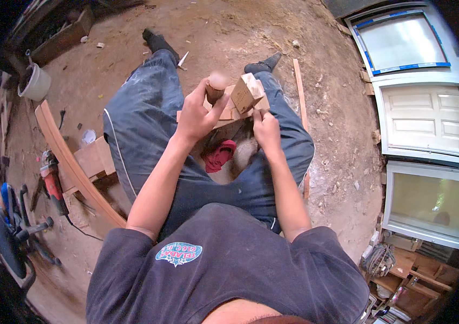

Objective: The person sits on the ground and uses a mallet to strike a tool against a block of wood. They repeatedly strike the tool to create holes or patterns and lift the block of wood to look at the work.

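Fairly bright, soft, even light; source out of view. Dirt floor (337, 135) pale at right, upper-left corner murky. Glare whitens upper glass pane (402, 42); bright reflection spot on lower pane (418, 201). Shirt (240, 254) dark, shadows soft. Round-ended piece (218, 82) in left hand (196, 114) blurred at its top. Heavy fisheye bend, black rim, soft edges.

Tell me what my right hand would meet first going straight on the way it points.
Most likely the cluster of pale wood pieces right ahead: your right hand looks close to or against its near edge, though depth is unclear here.
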The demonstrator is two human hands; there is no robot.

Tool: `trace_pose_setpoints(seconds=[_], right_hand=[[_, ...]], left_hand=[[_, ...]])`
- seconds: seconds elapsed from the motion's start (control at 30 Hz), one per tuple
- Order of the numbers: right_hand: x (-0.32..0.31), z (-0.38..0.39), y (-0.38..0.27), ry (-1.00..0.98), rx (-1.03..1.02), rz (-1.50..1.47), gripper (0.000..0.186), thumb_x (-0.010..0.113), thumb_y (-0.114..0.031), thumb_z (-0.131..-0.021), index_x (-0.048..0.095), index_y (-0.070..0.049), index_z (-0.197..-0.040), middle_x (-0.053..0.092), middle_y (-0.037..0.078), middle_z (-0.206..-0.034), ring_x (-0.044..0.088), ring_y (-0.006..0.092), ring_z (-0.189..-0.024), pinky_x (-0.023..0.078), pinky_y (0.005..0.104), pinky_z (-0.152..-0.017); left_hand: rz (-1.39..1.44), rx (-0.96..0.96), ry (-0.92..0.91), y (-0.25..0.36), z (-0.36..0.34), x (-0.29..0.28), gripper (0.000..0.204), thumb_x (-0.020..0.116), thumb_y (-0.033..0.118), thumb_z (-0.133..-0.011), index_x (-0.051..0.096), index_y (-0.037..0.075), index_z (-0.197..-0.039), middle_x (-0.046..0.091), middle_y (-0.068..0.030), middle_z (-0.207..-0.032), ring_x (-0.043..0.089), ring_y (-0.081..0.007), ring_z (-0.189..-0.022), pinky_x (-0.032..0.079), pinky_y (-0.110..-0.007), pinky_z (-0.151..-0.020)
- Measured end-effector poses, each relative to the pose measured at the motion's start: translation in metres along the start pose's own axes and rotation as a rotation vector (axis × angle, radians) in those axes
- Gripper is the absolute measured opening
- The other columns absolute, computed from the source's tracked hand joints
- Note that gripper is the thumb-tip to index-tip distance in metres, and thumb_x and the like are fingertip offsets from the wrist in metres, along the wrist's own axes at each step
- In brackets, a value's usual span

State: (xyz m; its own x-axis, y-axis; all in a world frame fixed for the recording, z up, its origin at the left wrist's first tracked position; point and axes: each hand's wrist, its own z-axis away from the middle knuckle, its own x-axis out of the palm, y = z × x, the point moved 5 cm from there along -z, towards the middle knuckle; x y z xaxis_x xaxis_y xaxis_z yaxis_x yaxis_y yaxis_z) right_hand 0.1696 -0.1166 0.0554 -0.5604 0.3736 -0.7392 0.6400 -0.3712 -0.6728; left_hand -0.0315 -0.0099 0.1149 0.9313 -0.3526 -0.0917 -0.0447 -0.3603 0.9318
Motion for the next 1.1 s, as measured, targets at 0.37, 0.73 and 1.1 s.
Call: trace_pose_setpoints(seconds=[0.37,0.73,1.1], right_hand=[[0.003,0.021,0.028,0.059,-0.003,0.385,0.025,0.048,-0.024,-0.1,0.059,-0.002,-0.105,0.061,0.031,-0.073,0.062,0.0487,-0.07,0.043,0.0603,-0.058],[-0.012,0.029,0.018,0.278,-0.278,0.272,0.02,0.048,-0.019,-0.099,0.062,-0.005,-0.102,0.065,0.027,-0.081,0.062,0.0469,-0.075,0.047,0.0545,-0.063],[0.0,0.042,0.062,0.185,0.025,-0.047,0.028,0.051,-0.027,-0.098,0.062,-0.001,-0.099,0.063,0.028,-0.082,0.061,0.0484,-0.079,0.046,0.0515,-0.063]], left_hand=[[0.08,0.033,0.011,-0.004,-0.004,-0.007,0.028,0.065,0.019,-0.091,0.061,-0.001,-0.11,0.07,-0.0173,-0.1,0.068,-0.0301,-0.098,0.05,-0.036,-0.086],[-0.012,0.048,-0.034,0.002,-0.003,-0.01,0.027,0.066,0.019,-0.092,0.061,-0.002,-0.109,0.071,-0.0156,-0.1,0.07,-0.0276,-0.097,0.051,-0.035,-0.084],[-0.012,-0.074,-0.078,-0.01,0.003,-0.002,0.028,0.067,0.014,-0.092,0.058,-0.001,-0.114,0.071,-0.0095,-0.1,0.067,-0.0155,-0.095,0.054,-0.03,-0.082]])
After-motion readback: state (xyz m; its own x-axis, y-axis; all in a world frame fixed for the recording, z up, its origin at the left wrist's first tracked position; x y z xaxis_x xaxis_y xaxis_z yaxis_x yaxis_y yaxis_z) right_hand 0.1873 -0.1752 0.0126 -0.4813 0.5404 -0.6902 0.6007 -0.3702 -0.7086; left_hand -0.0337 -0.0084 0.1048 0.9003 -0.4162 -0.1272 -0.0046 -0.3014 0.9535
